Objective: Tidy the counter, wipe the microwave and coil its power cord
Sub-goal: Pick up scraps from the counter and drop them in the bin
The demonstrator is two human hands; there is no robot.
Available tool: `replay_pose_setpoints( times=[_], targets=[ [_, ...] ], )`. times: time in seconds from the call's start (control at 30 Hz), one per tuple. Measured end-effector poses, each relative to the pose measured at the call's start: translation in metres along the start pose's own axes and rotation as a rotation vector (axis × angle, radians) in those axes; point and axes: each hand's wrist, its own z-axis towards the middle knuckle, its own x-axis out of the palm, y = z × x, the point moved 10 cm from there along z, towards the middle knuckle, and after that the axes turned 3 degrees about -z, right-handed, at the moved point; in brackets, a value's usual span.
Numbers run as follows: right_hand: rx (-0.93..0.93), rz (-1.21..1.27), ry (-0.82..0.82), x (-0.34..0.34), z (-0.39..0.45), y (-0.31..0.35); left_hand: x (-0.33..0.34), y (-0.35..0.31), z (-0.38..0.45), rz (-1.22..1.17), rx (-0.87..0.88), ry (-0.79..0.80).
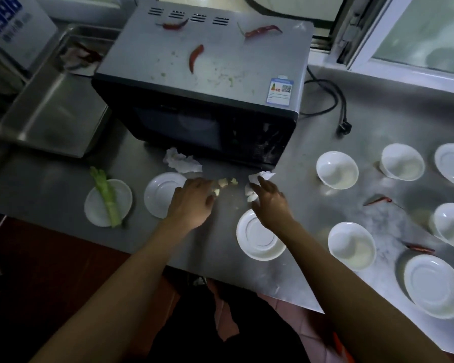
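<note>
Left hand [192, 203] rests flat, grip loose, by garlic bits [222, 183]; right hand [269, 203] pinches crumpled tissue [252, 193] on the surface [325, 142].

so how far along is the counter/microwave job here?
Early. Nothing looks finished. In hand: left hand and right hand gather garlic scraps and tissue bits in front of the microwave. Left: chillies and crumbs on its top, the power cord uncoiled, bowls and celery scattered on the counter.
</note>
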Motion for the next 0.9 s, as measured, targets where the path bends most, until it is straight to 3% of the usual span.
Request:
replay_pose_setpoints(
  times=[0.23, 0.4, 0.73, 0.9],
  targets=[
    [0.093, -0.049, 0.035, 0.024, 0.031, -0.004, 0.005, 0.034, 0.035, 0.041, -0.030, 0.024],
    [0.212, -0.006, -0.025, 0.023, 0.036, -0.002, -0.006, 0.066, 0.053, 0.034, -0.036, -0.025],
    [0.105, 0.161, -0.242, 0.009, 0.059, 0.062, -0.008, 0.120, 0.079, 0.025, -0.076, 0.030],
    [0.126, 0.193, -0.197, 0.020, 0.075, 0.082, -0.004, 0.123, 0.088, 0.046, -0.068, 0.044]
  ],
)
